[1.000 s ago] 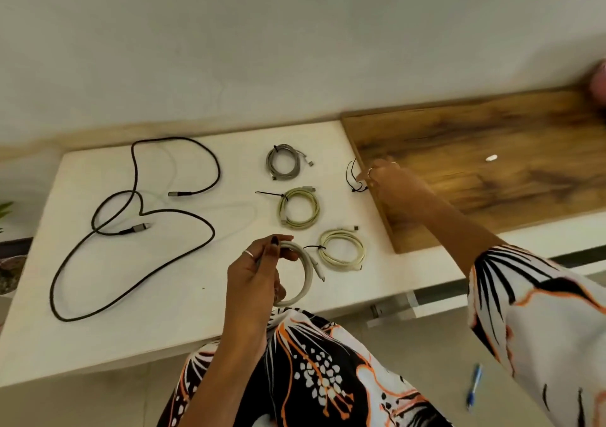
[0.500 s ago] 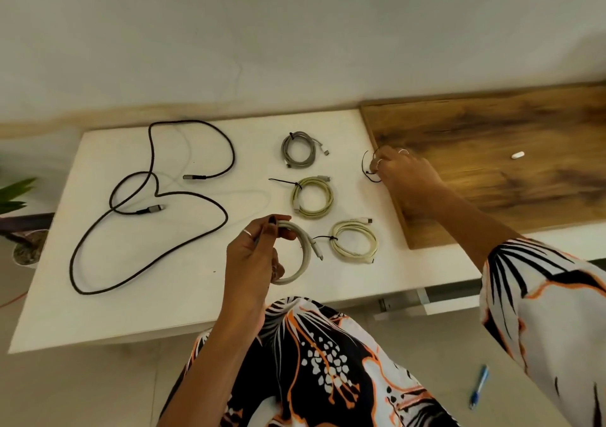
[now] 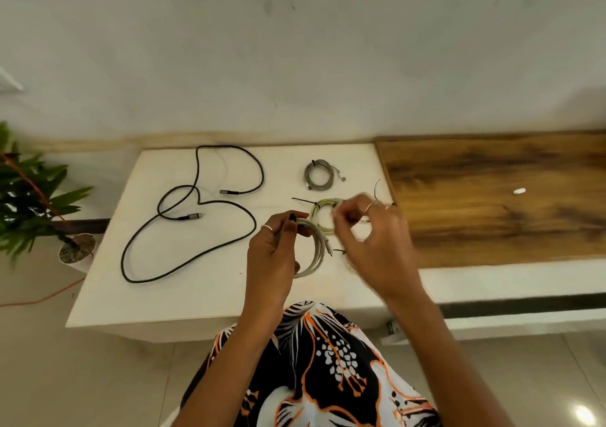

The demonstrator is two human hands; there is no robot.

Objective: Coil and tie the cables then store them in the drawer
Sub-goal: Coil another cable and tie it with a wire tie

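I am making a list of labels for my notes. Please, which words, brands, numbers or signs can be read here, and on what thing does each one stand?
None: no readable text in this view.
The cables, table and wooden board bear no visible print.
The small white thing on the board is too small to tell.

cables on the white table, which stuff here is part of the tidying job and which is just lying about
Part of the job:
- white coil gripped by the left hand
- right hand, blurred, above the table
- grey tied coil
- green tied coil
- loose black cable
- loose black tie

Just lying about:
- potted plant
- small white object on the wooden board
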